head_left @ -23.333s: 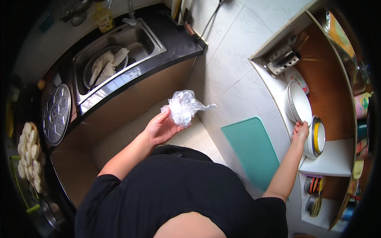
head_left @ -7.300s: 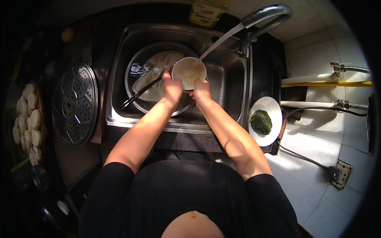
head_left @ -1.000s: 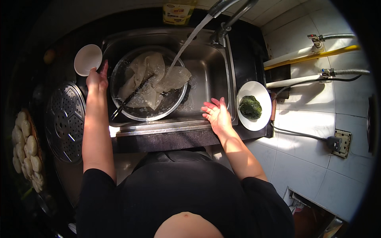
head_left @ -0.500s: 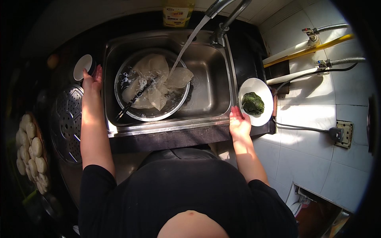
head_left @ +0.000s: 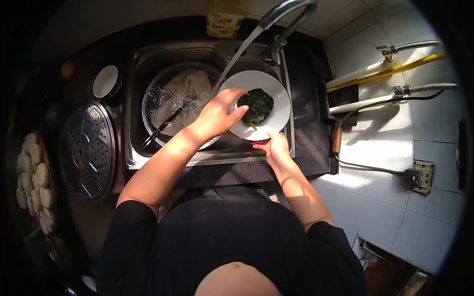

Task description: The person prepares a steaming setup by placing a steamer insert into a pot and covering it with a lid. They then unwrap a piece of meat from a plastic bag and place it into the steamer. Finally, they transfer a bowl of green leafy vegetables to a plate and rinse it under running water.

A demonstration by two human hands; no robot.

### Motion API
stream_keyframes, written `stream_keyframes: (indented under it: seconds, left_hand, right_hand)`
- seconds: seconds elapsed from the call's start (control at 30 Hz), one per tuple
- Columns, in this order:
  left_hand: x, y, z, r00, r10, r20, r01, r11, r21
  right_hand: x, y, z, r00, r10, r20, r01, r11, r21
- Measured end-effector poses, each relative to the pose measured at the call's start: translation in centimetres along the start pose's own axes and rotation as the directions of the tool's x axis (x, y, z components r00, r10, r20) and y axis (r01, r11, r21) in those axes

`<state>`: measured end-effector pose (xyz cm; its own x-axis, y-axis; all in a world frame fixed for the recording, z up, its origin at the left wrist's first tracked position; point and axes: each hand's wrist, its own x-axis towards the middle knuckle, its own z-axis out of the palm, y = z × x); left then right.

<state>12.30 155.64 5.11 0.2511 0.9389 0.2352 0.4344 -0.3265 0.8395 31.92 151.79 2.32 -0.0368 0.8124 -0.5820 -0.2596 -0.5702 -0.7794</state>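
Observation:
A white plate (head_left: 282, 98) carrying a clump of dark green leafy vegetables (head_left: 259, 104) is over the right part of the sink. My right hand (head_left: 276, 148) grips its near rim, thumb on top and fingers underneath. My left hand (head_left: 219, 114) reaches across to the plate's left side, thumb and fingers spread beside the greens, holding nothing. Behind that hand, a metal basin (head_left: 144, 107) of water holds pale, thin, floppy sheets (head_left: 183, 88); I cannot tell their material. Dark chopsticks (head_left: 165, 124) lean across the basin's lower left. Water runs from the faucet (head_left: 269, 20), landing behind my left hand.
The steel sink (head_left: 132, 143) is set in a dark counter. Left of it are a small white bowl (head_left: 105, 82), a perforated steamer plate (head_left: 88, 153) and several pale dough rounds (head_left: 35, 180). A yellow bottle (head_left: 224, 20) stands behind; pipes (head_left: 363, 74) and a plug (head_left: 414, 176) are on the right wall.
The plate of greens has moved left from the counter to over the sink, in my right hand. My left hand has left the small white bowl and come across to the plate.

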Motion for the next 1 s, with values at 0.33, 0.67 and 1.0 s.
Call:
stream_keyframes:
  seconds: [0.33,0.67,1.0]
  left_hand:
    - [1.4,-8.5,-0.4,0.704,-0.680,-0.205,0.611,0.727,-0.312]
    - [2.4,-11.1,0.7,0.635,-0.689,-0.349,0.563,0.722,-0.402]
    - [2.5,-8.9,-1.6,0.795,-0.551,-0.255,0.553,0.830,-0.070]
  right_hand:
    - [5.5,-0.5,5.4,0.948,0.202,0.246,-0.150,0.965,-0.216]
    - [9.3,-1.3,5.5,0.931,0.234,0.281,-0.158,0.951,-0.266]
    - [11.0,-0.8,5.0,0.924,0.170,0.342,-0.089,0.967,-0.238]
